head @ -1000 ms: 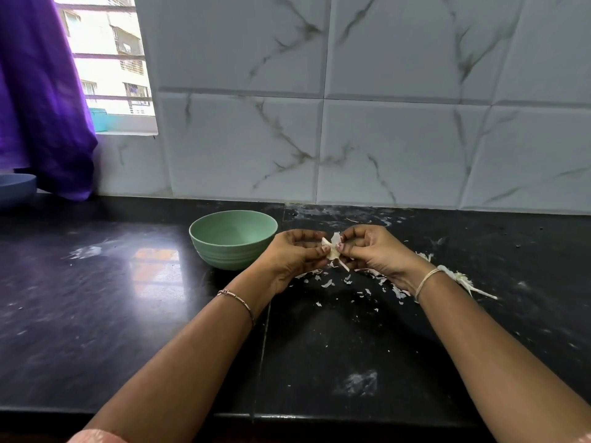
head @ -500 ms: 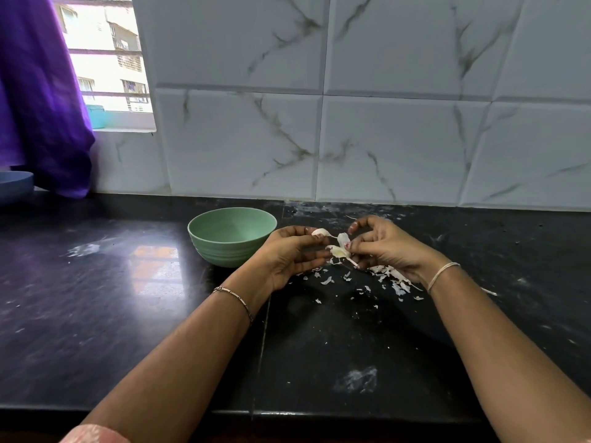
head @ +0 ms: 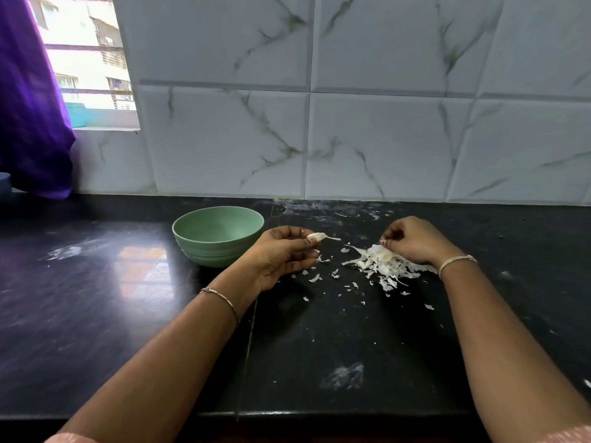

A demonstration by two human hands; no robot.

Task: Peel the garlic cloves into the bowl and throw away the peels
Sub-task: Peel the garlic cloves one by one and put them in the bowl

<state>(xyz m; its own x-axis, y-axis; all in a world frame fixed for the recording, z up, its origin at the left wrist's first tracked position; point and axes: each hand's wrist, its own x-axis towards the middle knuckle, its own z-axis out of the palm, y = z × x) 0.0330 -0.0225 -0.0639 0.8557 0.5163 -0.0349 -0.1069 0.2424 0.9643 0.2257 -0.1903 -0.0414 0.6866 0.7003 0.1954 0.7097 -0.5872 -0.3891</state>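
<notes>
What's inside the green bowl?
Only the bowl's bare green inner wall shows, with nothing on it. Its near rim hides the very bottom, so something small could lie there unseen.

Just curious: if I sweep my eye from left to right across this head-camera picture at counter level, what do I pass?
In order: purple curtain → green bowl → left hand → garlic clove pinched at its fingertips → pile of garlic peels. The right hand overlaps the pile, so it is left unplaced.
</notes>
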